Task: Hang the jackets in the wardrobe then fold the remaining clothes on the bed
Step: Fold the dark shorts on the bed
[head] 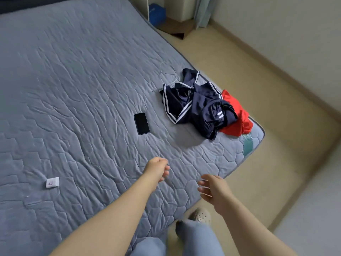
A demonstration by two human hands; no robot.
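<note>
Bed [73, 89] is used as the folding surface. Navy striped clothes [193, 104] are heaped partly over a red garment [234, 115] at its corner, unfolded. Left hand [156, 169] and right hand [214, 189] are held loose and empty, extended toward the heap, likely for pickup. Phone [141, 123] is lying just beside the heap.

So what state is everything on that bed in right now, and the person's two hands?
Navy clothes: crumpled in a heap, unfolded.
Red garment: bunched up, partly under the navy clothes.
Phone: lying flat, screen dark.
White cable: loose, looped beside the heap.
Left hand: loosely curled, holding nothing.
Right hand: relaxed, holding nothing.
</note>
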